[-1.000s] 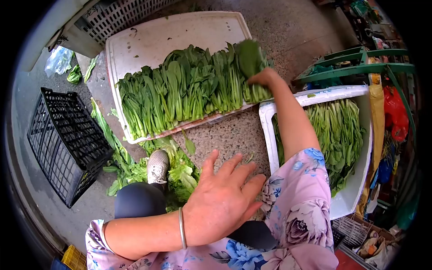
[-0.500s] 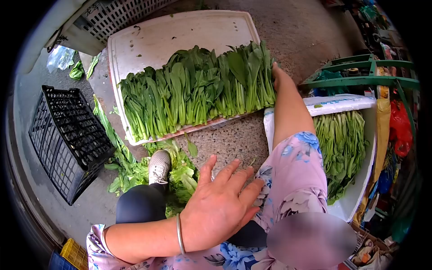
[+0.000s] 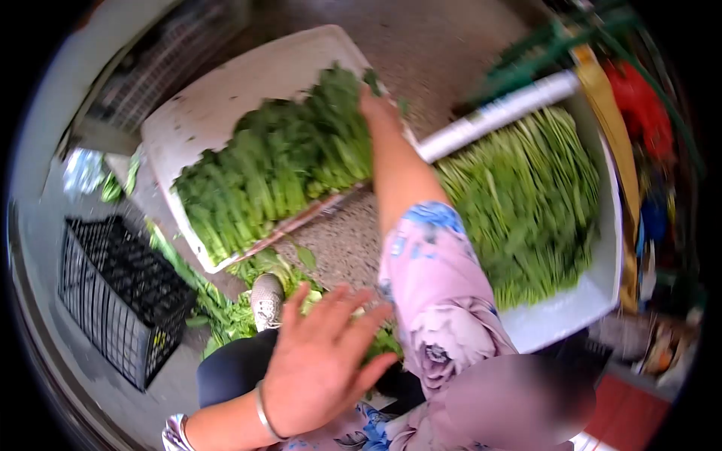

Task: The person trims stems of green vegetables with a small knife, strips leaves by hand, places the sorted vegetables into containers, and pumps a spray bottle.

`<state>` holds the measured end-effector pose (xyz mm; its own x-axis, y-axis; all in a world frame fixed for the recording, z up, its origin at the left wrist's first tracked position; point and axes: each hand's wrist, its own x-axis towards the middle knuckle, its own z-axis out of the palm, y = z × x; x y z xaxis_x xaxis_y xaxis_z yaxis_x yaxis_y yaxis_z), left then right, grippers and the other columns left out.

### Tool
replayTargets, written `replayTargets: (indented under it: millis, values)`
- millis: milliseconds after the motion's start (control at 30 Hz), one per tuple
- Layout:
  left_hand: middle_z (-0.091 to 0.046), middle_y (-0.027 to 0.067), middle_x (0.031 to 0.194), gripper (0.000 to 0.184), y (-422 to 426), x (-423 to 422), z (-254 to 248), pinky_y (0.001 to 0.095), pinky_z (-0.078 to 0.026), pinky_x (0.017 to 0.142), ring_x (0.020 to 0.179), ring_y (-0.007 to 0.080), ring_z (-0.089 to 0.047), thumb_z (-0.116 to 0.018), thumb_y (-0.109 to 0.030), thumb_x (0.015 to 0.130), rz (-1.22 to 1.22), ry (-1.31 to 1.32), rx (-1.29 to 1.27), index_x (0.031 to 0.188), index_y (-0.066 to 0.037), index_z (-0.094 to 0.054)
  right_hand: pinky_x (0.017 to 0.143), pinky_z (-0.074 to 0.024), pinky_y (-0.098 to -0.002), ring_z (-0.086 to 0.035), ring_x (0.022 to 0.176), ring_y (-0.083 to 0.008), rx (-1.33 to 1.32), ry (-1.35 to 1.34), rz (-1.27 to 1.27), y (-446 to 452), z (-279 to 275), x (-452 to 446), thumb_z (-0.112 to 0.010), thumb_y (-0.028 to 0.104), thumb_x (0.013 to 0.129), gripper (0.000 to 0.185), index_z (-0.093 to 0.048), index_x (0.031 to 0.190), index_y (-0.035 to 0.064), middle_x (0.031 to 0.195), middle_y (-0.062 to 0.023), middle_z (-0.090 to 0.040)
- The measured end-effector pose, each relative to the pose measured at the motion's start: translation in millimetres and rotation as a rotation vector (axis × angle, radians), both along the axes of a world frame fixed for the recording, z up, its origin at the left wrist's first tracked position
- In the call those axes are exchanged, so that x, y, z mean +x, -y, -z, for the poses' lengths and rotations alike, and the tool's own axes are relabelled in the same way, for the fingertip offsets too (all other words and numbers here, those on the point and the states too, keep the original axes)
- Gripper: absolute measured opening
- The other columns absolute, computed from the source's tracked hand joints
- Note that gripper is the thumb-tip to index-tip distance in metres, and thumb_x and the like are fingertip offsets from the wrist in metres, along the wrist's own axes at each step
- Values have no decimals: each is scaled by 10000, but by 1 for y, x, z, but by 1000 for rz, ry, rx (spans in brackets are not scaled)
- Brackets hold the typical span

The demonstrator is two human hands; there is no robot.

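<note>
A row of leafy greens [image 3: 286, 158] stands packed side by side on a white foam lid [image 3: 203, 113], stems toward me and leaves away. My right hand [image 3: 376, 109] reaches to the right end of this row and is against its outer leaves. Its fingers are blurred and partly hidden, so their grip is unclear. Nearer to my body, my left hand [image 3: 323, 361] hovers with its fingers spread and nothing in it. A bangle circles that wrist. To the right, more greens [image 3: 526, 210] fill a white foam box [image 3: 560, 319].
On the left a black plastic crate [image 3: 124, 297] lies tilted on the ground. Loose leaves [image 3: 226, 316] are strewn around my shoe [image 3: 267, 301]. A green metal frame [image 3: 541, 56] and a red bag [image 3: 639, 109] are beyond the foam box.
The view has swung right, so the foam box shows more fully. My right hand remains at the row's right end. My left hand stays spread, slightly lower in view.
</note>
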<state>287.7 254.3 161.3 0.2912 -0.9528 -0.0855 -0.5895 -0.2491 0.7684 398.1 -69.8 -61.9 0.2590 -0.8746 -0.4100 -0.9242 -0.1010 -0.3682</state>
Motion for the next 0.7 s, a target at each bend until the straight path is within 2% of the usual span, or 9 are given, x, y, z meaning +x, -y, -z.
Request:
replayTargets:
  millis: [133, 167, 267, 333, 433, 467, 533, 667, 700]
  values:
    - [-541, 121, 1088, 507, -5, -28, -11, 445, -320, 918, 1052, 300, -495, -722, -237, 634, 26, 132, 10, 1076, -63, -543, 1032, -169, -475, -197, 1274, -365, -310, 339, 64, -26, -33, -8, -396, 463, 862, 690, -217, 1328, -14, 1353, -260, -230]
    - [-545, 120, 1079, 501, -6, -38, -15, 443, -322, 916, 1038, 303, -500, -721, -226, 636, 46, 130, -9, 1073, -61, -540, 1032, -189, -452, -215, 1266, -372, -216, 426, -30, -33, -55, -16, -414, 405, 869, 646, -236, 1315, -28, 1347, -279, -217]
    - [-544, 121, 1077, 491, -12, -66, -13, 452, -318, 916, 1024, 298, -506, -716, -223, 643, 108, 161, -68, 1071, -60, -538, 908, -356, -453, -444, 1066, -352, -220, 529, -248, -61, -84, -46, -530, 358, 798, 472, -549, 1025, -56, 1175, -229, -419]
    - [-551, 128, 1071, 473, -25, -85, -16, 427, -332, 909, 1015, 302, -509, -713, -223, 647, 170, 176, -109, 1054, -49, -544, 851, -415, -366, -516, 967, -312, -260, 673, -285, -90, -115, -95, -587, 262, 757, 345, -594, 985, 4, 1073, -183, -518]
    - [-594, 151, 986, 417, -28, -101, -14, 355, -413, 821, 940, 313, -550, -707, -208, 671, 204, 43, -202, 1012, -20, -559, 801, -444, -338, -557, 907, -272, -348, 789, -332, -114, -154, -199, -589, 219, 743, 262, -627, 923, 32, 975, -145, -578]
    - [-596, 134, 946, 381, -29, -106, -5, 377, -385, 800, 890, 305, -545, -679, -227, 696, 178, -12, -199, 1005, -41, -558, 780, -453, -334, -571, 884, -261, -413, 805, -306, -115, -159, -240, -589, 211, 741, 249, -633, 910, 34, 942, -138, -595]
    - [-600, 146, 917, 369, -27, -113, 3, 374, -415, 748, 834, 312, -560, -686, -217, 687, 171, 64, -248, 983, -30, -569, 685, -473, -310, -610, 764, -226, -391, 748, 15, -99, -164, -321, -561, 199, 755, 237, -634, 930, 57, 843, -115, -634]
    - [-596, 169, 984, 372, -17, -128, 6, 350, -443, 790, 914, 324, -569, -700, -179, 690, 188, 60, -135, 990, 3, -575, 741, -457, -382, -579, 849, -314, -660, 321, 654, -30, -113, -488, -533, 254, 769, 357, -540, 1058, 45, 916, -153, -609]
    - [-595, 170, 986, 360, -12, -132, 8, 349, -443, 794, 918, 322, -569, -694, -173, 693, 219, 66, -146, 987, 1, -578, 737, -454, -370, -580, 850, -290, -703, 300, 749, -18, -96, -517, -518, 290, 783, 357, -553, 1041, 46, 924, -154, -607]
